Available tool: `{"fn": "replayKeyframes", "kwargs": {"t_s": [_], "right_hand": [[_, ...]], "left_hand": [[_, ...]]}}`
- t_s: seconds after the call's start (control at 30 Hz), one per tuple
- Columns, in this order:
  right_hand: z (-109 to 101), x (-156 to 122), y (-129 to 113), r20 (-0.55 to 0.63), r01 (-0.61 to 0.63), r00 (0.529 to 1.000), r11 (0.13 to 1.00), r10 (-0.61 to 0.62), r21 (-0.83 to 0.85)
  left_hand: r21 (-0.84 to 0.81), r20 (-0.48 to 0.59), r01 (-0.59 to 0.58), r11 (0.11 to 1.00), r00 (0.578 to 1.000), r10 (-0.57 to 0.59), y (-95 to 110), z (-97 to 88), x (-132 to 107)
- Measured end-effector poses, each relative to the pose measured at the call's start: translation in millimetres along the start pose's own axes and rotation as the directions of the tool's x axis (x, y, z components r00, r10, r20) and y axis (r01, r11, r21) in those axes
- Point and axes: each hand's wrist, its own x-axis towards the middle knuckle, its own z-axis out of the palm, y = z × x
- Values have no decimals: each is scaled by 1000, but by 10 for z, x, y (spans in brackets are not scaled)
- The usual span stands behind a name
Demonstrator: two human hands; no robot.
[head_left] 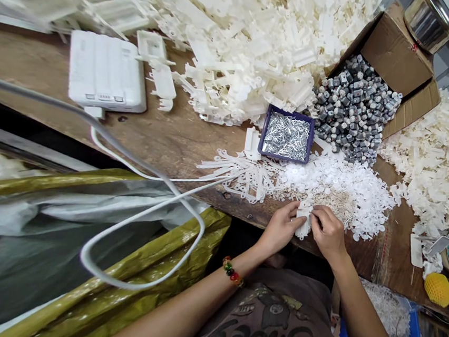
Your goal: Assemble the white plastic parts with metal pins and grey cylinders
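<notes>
At the table's front edge, my left hand (281,228) grips a white plastic part (303,221), thumb laid across its face. My right hand (328,232) is at the part's right side, fingers pinched together; whatever lies between those fingertips is hidden. Just beyond the hands spreads a heap of small white plastic pieces (365,195), with tiny beige pieces (338,207) on its near side. Left of that heap lie flat white plastic strips (253,179). Behind them a dark blue tray (264,152) holds many thin metal pins (287,136).
Small grey motors (355,104) spill from a tipped cardboard box (398,47). White plastic parts (252,44) pile up along the back. A white power bank (107,70) sits at left, and its looping cable (137,286) hangs in front. A yellow foam-netted ball (438,288) rests at right.
</notes>
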Motion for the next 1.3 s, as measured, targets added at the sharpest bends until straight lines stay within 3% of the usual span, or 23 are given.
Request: {"fn": "replayKeyframes", "kwargs": {"t_s": [0.07, 0.23, 0.37, 0.47, 0.6, 0.83, 1.03, 1.1, 1.2, 1.3], "right_hand": [[-53, 32, 40, 21, -16, 1000, 999, 15, 28], [-153, 323, 329, -132, -230, 968, 966, 214, -118], [-142, 510, 462, -58, -248, 969, 941, 241, -229], [-152, 464, 384, -14, -289, 957, 956, 289, -43], [-166, 286, 200, 138, -315, 947, 925, 291, 211], [-157, 209, 90, 113, -296, 954, 939, 279, 176], [-110, 288, 38, 151, -196, 969, 980, 193, 6], [-129, 274, 35, 127, -203, 970, 978, 207, -40], [-284, 72, 120, 8, -299, 954, 951, 301, -73], [-515, -335, 311, -180, -479, 872, 870, 456, -115]], "left_hand": [[-11, -1, 7, 1000, 1000, -7, 5, 1, -3], [4, 38, 41, 999, 998, -41, 13, 7, -7], [37, 64, 64, 997, 996, -66, 25, 1, -9], [36, 54, 64, 997, 996, -66, 25, -7, -8], [54, 59, 42, 998, 997, -46, 5, -16, 1], [91, 55, 11, 996, 998, -16, -10, -16, 7], [188, 29, -21, 982, 999, 16, 41, -18, -4], [195, 30, -11, 981, 1000, 5, 67, -28, -6], [81, 61, 75, 994, 995, -80, 79, -23, -15], [-39, 188, 256, 966, 951, -245, 17, 71, -47]]}}
